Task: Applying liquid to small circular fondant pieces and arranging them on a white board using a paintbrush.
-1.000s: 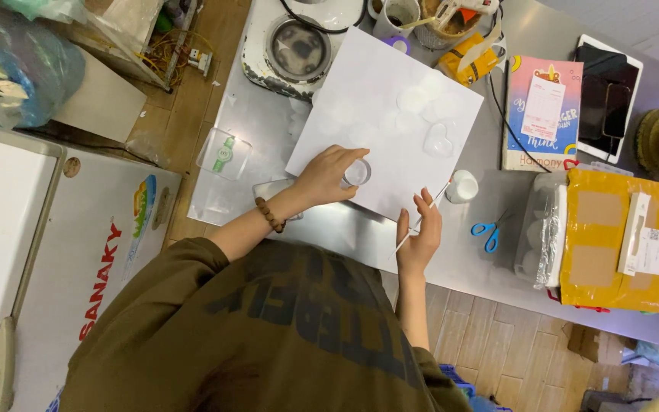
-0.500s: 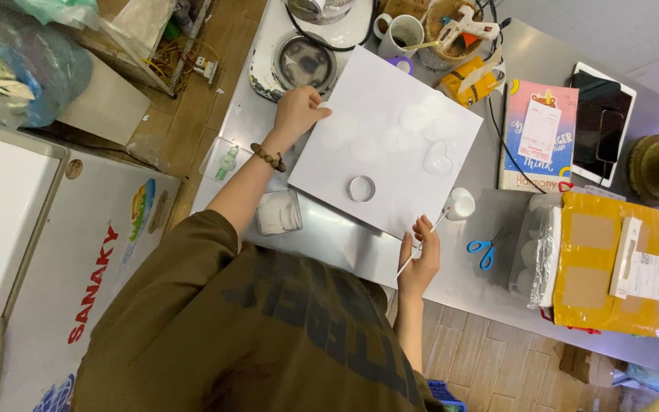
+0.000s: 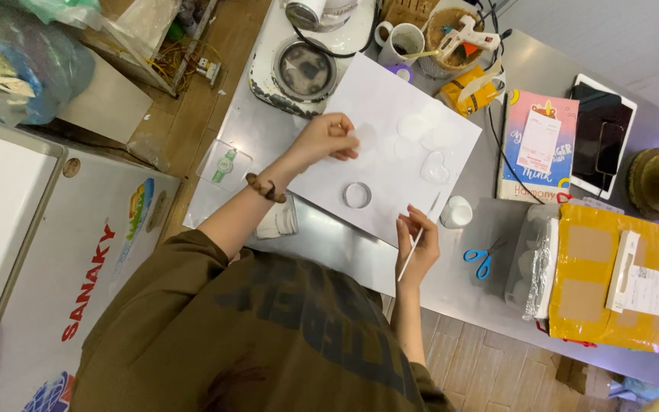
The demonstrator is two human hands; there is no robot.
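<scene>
Left hand [image 3: 328, 141] fingers pinching thin translucent round disc [image 3: 365, 137] over large white paper sheet [image 3: 390, 122] on steel table [image 3: 345, 244], probably light, flimsy, best held by its edge; right hand [image 3: 418, 248] fingers pinching slim white stick [image 3: 418, 238] near small metal ring [image 3: 357, 195].

A white sheet [image 3: 390, 145] covers part of the grey metal table [image 3: 490, 282]. The scissors [image 3: 480, 259] have blue handles — the padded parcel [image 3: 619, 282] is yellow with brown tape patches. The book [image 3: 535, 149] is pink and blue, the bead bracelet [image 3: 266, 188] brown, the sleeve [image 3: 215, 336] olive.
</scene>
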